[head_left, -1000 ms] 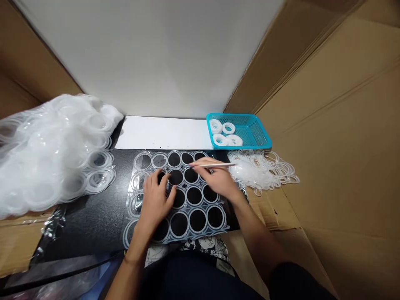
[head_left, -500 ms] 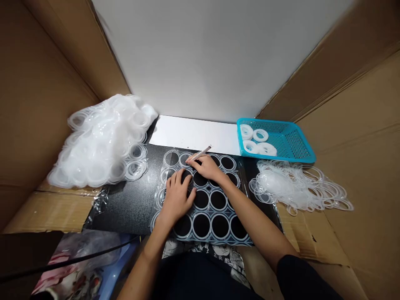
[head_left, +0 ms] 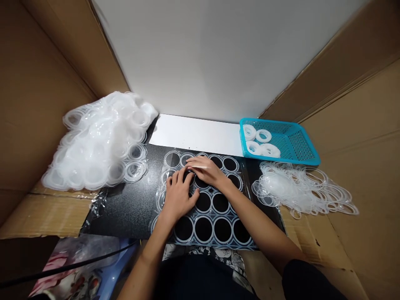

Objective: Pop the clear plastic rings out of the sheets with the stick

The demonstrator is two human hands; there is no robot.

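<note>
A clear plastic sheet with rows of round outlines lies on the black board. Dark discs show inside most of the rings. My left hand rests flat on the sheet's left half, fingers spread. Close to its fingertips, my right hand is closed around a slim, pale, pen-like tool, over the upper rows. The tool's tip is too small to make out, and part of the sheet is hidden under both hands.
A heap of clear plastic ring sheets stands on the left. To the right are a blue basket with white rings and a tangled pile of thin clear rings. A white strip runs along the back; cardboard walls flank the board.
The tool in my right hand has tipped from steeply upright to nearly level, and the hand has turned over it. My left hand stays at about the same spot.
</note>
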